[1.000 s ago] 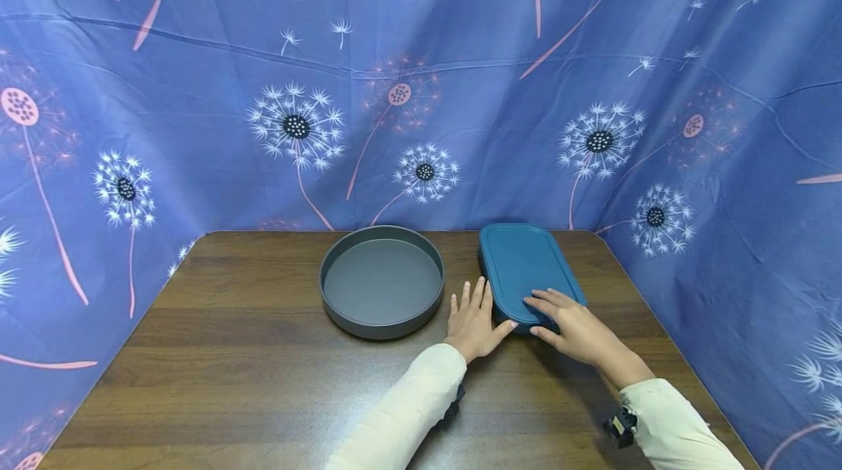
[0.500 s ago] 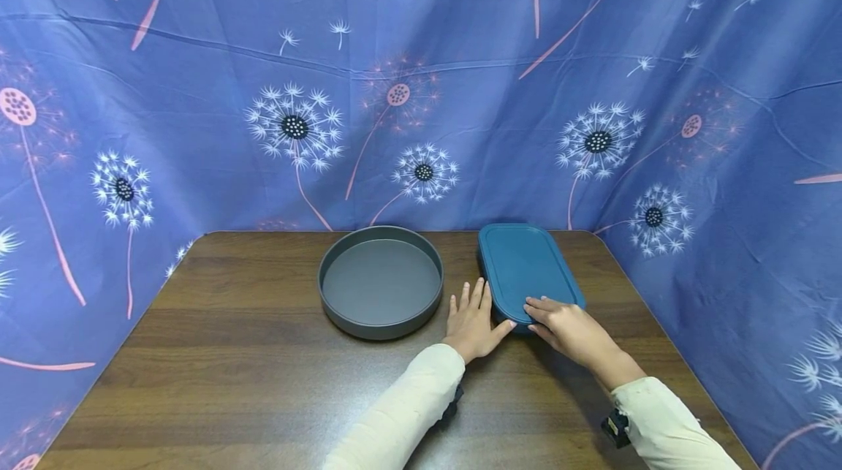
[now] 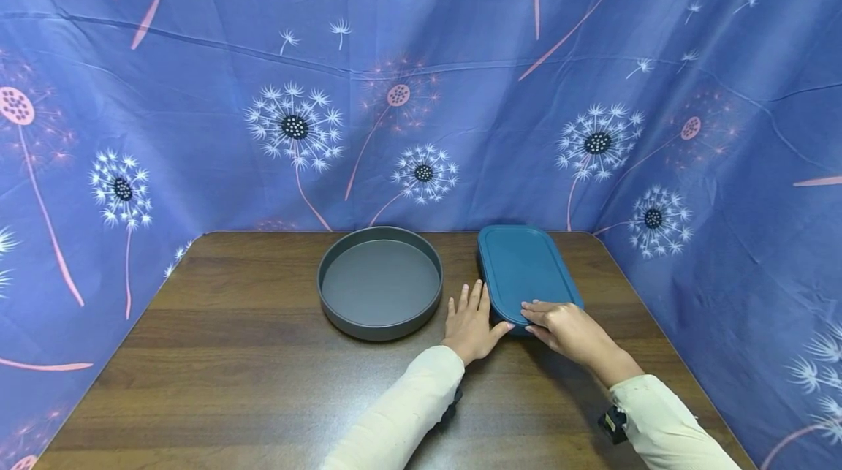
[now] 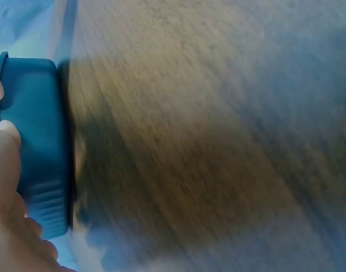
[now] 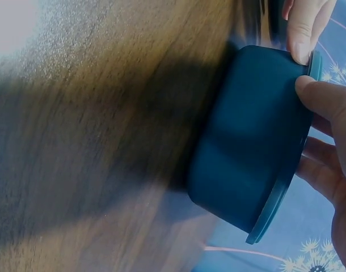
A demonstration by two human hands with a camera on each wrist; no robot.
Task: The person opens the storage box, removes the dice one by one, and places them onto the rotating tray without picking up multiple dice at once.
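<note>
A rectangular blue food container [image 4: 38, 124] with rounded corners stands at the table's far right, its blue lid [image 3: 522, 258] on top. My left hand [image 3: 469, 327] rests against the container's left side with fingers spread straight, the thumb touching the near left corner. At the near edge, my right hand [image 3: 575, 331] pinches the lid: fingers lie on top and the thumb [image 5: 317, 93] is at the rim. The lid appears seated all along the visible rim. What the container holds is hidden.
A round dark grey pan [image 3: 381, 283] with a low wall stands left of the container, close to my left hand. Both are on a brown wooden table [image 3: 230, 368]. A blue dandelion-print curtain [image 3: 421, 53] hangs behind and at the sides.
My right hand's fingers have drawn together on the lid's near edge, and the hand has shifted slightly left. The left hand and the container have stayed in place.
</note>
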